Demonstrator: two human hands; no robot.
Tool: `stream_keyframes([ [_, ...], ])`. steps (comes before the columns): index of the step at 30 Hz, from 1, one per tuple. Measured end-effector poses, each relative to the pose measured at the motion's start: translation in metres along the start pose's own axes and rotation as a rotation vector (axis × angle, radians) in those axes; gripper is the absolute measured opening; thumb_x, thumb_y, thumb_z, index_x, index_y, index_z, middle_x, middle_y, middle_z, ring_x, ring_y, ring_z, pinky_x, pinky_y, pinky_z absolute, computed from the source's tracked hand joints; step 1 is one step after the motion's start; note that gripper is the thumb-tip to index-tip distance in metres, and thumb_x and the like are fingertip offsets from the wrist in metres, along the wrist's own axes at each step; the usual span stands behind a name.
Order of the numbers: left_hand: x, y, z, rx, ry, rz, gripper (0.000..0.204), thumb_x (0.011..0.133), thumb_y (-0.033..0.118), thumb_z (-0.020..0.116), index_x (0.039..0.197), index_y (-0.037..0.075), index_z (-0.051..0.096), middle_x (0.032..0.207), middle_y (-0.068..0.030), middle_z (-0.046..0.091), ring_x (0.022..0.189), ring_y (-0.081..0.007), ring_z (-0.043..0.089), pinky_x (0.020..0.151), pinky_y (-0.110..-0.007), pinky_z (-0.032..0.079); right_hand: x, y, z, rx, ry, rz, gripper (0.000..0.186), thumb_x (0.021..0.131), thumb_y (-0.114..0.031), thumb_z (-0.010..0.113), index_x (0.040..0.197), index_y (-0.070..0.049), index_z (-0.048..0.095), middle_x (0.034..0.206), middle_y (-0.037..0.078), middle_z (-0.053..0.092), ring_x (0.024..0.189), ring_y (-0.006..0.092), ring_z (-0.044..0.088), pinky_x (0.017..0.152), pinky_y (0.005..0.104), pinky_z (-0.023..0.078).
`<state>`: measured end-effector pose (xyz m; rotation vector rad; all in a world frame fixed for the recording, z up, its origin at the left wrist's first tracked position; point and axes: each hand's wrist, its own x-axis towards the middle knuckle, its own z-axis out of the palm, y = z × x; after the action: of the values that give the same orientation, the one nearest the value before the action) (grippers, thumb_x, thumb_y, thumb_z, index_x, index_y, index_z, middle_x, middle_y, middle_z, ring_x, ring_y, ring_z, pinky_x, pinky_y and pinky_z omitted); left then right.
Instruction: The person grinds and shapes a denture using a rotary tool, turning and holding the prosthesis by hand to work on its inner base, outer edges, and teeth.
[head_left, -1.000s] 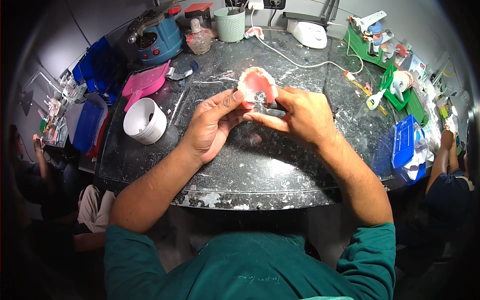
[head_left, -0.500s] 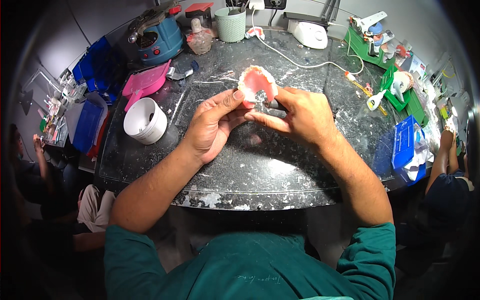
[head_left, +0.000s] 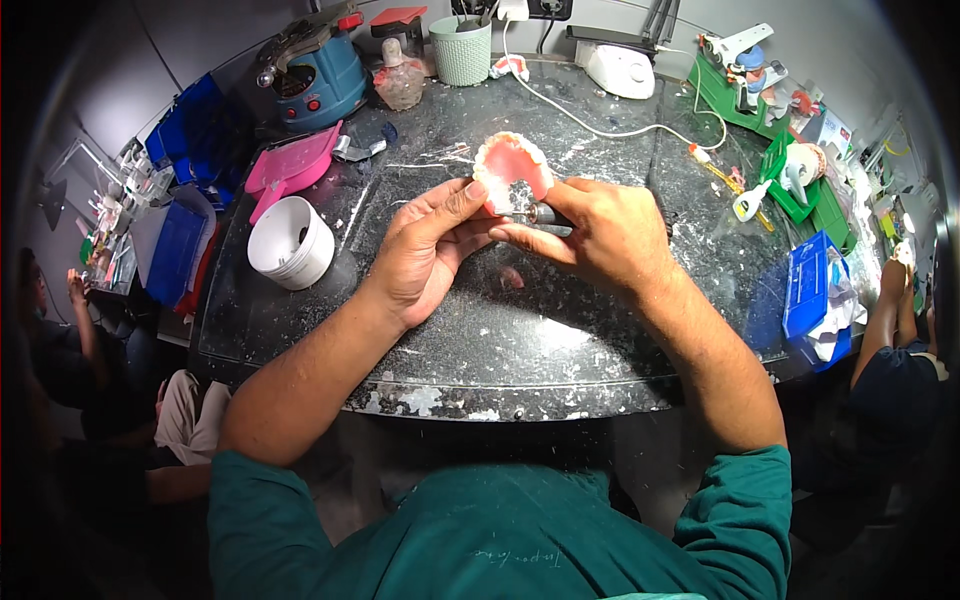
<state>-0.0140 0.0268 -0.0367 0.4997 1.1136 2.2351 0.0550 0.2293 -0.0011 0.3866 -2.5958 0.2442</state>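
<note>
My left hand (head_left: 420, 250) grips a horseshoe-shaped pink denture (head_left: 510, 155) with pale teeth along its rim, raised above the bench. In my right hand (head_left: 625, 240) is a metal rotary handpiece (head_left: 540, 214), mostly covered by my fingers, its tip at the inner lower part of the denture; whether it touches is too small to tell. My right index finger lies close beside the denture's right end. A white tub (head_left: 290, 240) with something small inside stands left of my left hand.
The speckled black bench (head_left: 470, 355) bears a pink dustpan (head_left: 290, 160), a blue machine (head_left: 320, 90), a white control unit (head_left: 615, 70) with cord, green trays (head_left: 815, 215) and a blue box (head_left: 810, 290). Co-workers' arms show at far left (head_left: 85, 330) and far right (head_left: 890, 320).
The denture has shifted slightly left between my fingers, and a little more of the metal handpiece shows. My forearms stay in the same place.
</note>
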Motion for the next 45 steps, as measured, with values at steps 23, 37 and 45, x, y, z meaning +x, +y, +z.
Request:
stream_keyframes([
  [23,-0.0004,0.0003,-0.0023,0.026,-0.062,0.036,0.025,0.097,0.024,0.061,0.111,0.002,0.064,0.099,-0.0063,0.069,0.094,-0.0126,0.065,0.092,-0.029,0.050,0.0010,-0.0012,0.0013,0.066,0.116,0.021,0.057,0.079,-0.067,0.065,0.084,-0.011,0.065,0.068,0.010,0.066,0.062,0.0303,0.068,0.055,0.0410,0.054],
  [37,-0.0011,0.0016,-0.0008,0.014,-0.056,0.020,0.019,0.098,0.021,0.060,0.104,0.004,0.064,0.098,-0.0066,0.068,0.096,-0.0174,0.065,0.095,-0.035,0.049,0.0003,0.0006,0.0010,0.051,0.083,0.012,0.056,0.080,-0.067,0.064,0.084,-0.012,0.065,0.067,0.010,0.064,0.062,0.0304,0.067,0.056,0.0409,0.054],
  [45,-0.0027,0.0019,0.0000,0.001,-0.053,0.014,0.025,0.097,0.023,0.061,0.110,0.002,0.064,0.099,-0.0065,0.069,0.095,-0.0138,0.065,0.093,-0.030,0.050,0.0006,0.0007,0.0014,0.060,0.057,-0.022,0.054,0.080,-0.066,0.065,0.084,-0.012,0.065,0.067,0.009,0.064,0.062,0.0304,0.067,0.055,0.0410,0.054],
])
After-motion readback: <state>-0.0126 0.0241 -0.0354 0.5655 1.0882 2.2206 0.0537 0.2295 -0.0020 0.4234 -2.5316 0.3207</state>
